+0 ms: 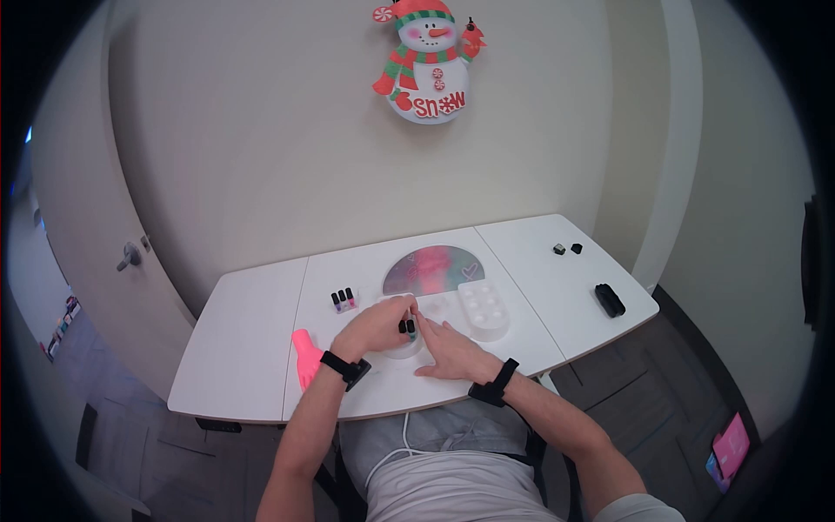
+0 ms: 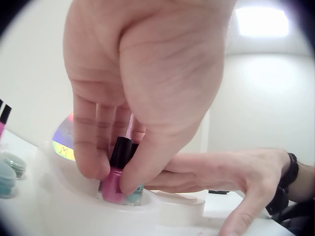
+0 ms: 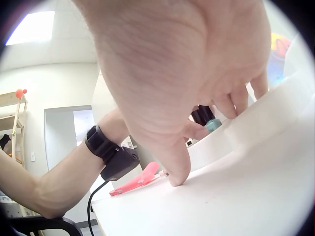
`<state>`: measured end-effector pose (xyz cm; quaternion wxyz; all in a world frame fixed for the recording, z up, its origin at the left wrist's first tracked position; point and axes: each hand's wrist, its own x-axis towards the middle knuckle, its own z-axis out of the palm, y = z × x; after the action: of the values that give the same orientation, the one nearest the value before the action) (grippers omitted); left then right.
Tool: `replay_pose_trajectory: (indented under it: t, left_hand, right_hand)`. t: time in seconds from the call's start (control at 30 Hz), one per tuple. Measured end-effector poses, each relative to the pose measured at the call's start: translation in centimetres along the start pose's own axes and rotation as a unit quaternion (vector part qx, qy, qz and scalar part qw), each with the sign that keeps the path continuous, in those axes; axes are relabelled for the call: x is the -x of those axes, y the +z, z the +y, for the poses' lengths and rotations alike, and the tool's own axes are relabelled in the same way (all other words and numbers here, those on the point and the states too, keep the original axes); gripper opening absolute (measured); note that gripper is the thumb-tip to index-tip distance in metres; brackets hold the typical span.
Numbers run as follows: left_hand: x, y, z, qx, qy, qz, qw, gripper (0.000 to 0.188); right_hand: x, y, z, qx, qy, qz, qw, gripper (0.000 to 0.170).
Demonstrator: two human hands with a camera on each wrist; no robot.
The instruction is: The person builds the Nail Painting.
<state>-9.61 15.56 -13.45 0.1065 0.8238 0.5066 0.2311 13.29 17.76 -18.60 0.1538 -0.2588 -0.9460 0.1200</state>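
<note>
My left hand (image 1: 383, 324) is over a white rounded holder (image 2: 93, 214) in the middle of the table, its thumb and fingers pinching small nail polish bottles. One is a pink nail polish bottle (image 2: 114, 188) with a black cap; a teal nail polish bottle (image 3: 212, 126) is close beside it. Both bottles sit low at the holder's top, partly covered by the fingers. My right hand (image 1: 457, 352) lies alongside with straight fingers against the holder's side, the thumb stretched out to the tabletop. Nothing shows in its grip.
Behind the hands stands a shiny half-round panel (image 1: 432, 268). A white tray with round wells (image 1: 484, 309) is at its right. Several nail polish bottles (image 1: 344, 299) stand left, near a pink hand-shaped object (image 1: 306, 358). A black object (image 1: 609, 300) lies far right.
</note>
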Motion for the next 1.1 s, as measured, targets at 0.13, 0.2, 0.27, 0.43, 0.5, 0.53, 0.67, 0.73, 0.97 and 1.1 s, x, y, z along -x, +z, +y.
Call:
replay_pose_trajectory:
  t: [0.13,0.2,0.27,0.43,0.5,0.53,0.67,0.73,0.97,1.1]
  left_hand:
    - [1.5,-3.0,0.5,0.001,-0.070,-0.018,0.997,0.054]
    - [1.6,-3.7,-2.5,-0.036,-0.058,0.019,0.997,0.054]
    - [2.1,-3.9,-6.2,-0.074,-0.045,0.056,0.995,0.055]
    - [3.8,-4.2,-13.1,-0.193,-0.256,0.066,0.945,0.064]
    - [4.1,-4.6,-12.9,-0.165,-0.267,0.049,0.948,0.066]
    - [4.3,-4.9,-12.6,-0.137,-0.278,0.030,0.950,0.069]
    - [3.9,-4.9,-12.1,-0.130,-0.288,0.039,0.948,0.062]
    - [3.5,-4.3,-12.6,-0.150,-0.297,0.093,0.938,0.049]
    - [3.2,-2.8,-11.7,-0.213,-0.293,0.207,0.909,0.017]
    - [3.4,-3.4,-10.9,-0.221,-0.317,0.189,0.903,0.013]
  right_hand:
    - [0.0,0.7,0.8,-0.002,-0.023,0.016,1.000,0.119]
    - [0.0,1.1,1.0,0.013,-0.046,0.054,0.997,0.115]
    - [-0.2,1.2,1.4,0.002,-0.051,0.058,0.997,0.115]
    - [0.0,-1.0,-0.6,-0.036,-0.040,0.082,0.995,0.115]
    - [0.0,-1.6,-1.1,-0.052,-0.048,0.103,0.992,0.115]
    - [-0.2,-1.7,-1.1,-0.053,-0.049,0.103,0.992,0.115]
    - [-0.2,-2.1,-1.7,-0.040,-0.055,0.110,0.992,0.114]
    - [0.0,-2.2,-1.8,-0.030,-0.049,0.100,0.993,0.114]
    - [0.2,-2.1,-2.2,-0.007,-0.038,0.060,0.997,0.113]
    - [0.3,-2.1,-2.2,0.006,-0.035,0.061,0.998,0.113]
